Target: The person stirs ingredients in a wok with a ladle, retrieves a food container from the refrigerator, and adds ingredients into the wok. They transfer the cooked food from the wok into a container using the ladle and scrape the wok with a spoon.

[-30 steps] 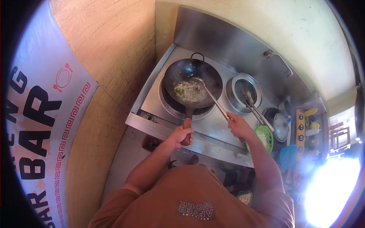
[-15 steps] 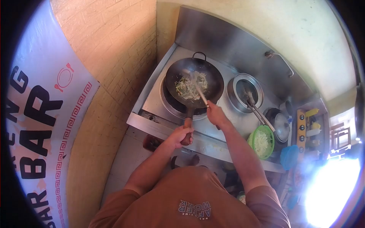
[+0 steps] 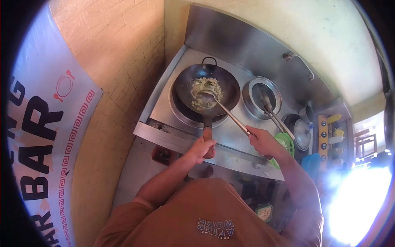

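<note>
A dark wok (image 3: 184, 84) sits tilted over the left burner. In it lies a heap of chopped pale food (image 3: 212, 84) with green bits. My left hand (image 3: 200, 149) is wrapped round the wok's wooden handle (image 3: 207, 133). The fingers of my right hand (image 3: 264, 142) are closed on a long-handled metal ladle (image 3: 232, 116). The ladle's round bowl rests among the food at the wok's near side. Below my right forearm, a green basket (image 3: 289, 145) of shredded white vegetable is partly hidden.
Right of the wok stands a metal pot (image 3: 249, 105) with long-handled utensils (image 3: 279, 123) leaning in it. A lidded pot (image 3: 303, 136) is farther right, beside a wooden rack (image 3: 324, 136) with bottles. A steel backsplash (image 3: 238, 43) with a tap (image 3: 302, 61) runs behind; a brick wall bounds the left.
My right hand has moved right and nearer to me, drawing the ladle back across the wok. The food is more gathered. My left hand keeps its hold on the handle.
</note>
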